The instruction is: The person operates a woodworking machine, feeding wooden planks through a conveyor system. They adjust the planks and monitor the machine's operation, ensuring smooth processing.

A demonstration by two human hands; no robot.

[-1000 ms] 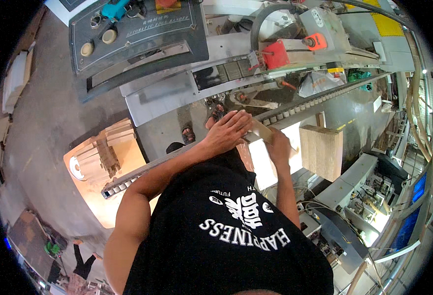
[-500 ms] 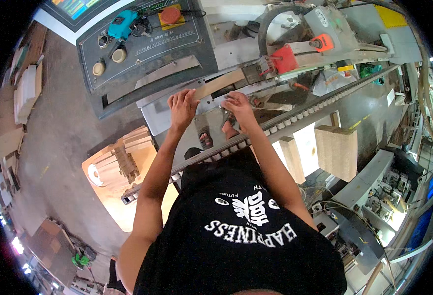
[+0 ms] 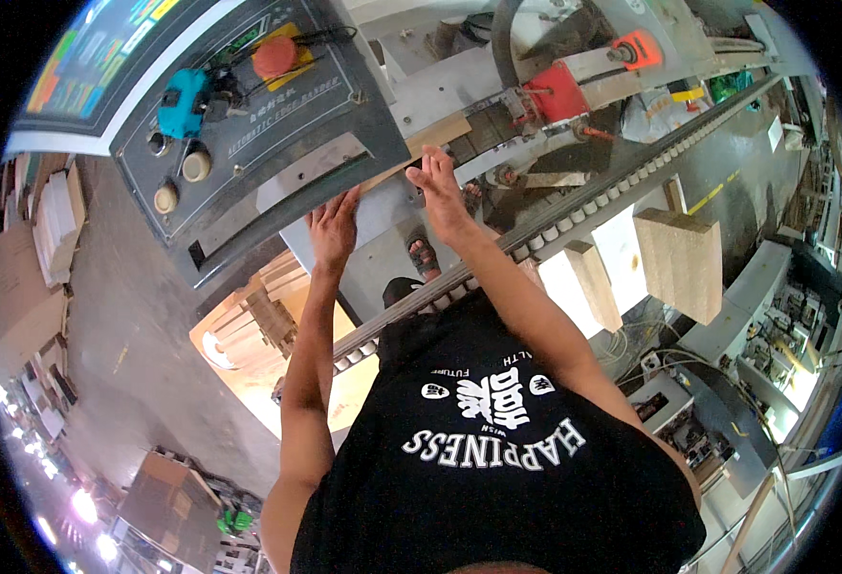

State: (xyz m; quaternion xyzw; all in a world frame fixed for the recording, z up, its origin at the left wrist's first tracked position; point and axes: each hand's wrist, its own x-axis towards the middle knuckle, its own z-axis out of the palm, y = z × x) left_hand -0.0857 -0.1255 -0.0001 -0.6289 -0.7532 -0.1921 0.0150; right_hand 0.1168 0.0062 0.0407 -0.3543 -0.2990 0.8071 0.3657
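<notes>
A narrow light wooden strip (image 3: 447, 133) lies along the machine's metal bed (image 3: 373, 228), beside the dark control panel (image 3: 249, 124). My left hand (image 3: 333, 232) is at the strip's left end, its fingers stretched forward and close together along the panel's lower edge. I cannot tell how firmly they touch the wood. Farther right, my right hand (image 3: 443, 198) is raised next to the strip, fingers extended and thumb side apart, with nothing seen in it. Ahead of the strip sits a red machine block (image 3: 555, 93).
A roller rail (image 3: 545, 230) crosses between my body and the bed. Wooden blocks (image 3: 681, 263) stand beyond it on the right. Small wood pieces lie on a light board (image 3: 239, 330) at left. A teal tool (image 3: 184, 103) and red button (image 3: 275, 57) are on the panel.
The view has turned, tilting the panel. My left hand has shifted left, toward the panel's lower edge. My right hand's fingers have gone from bent to stretched out near the strip.
</notes>
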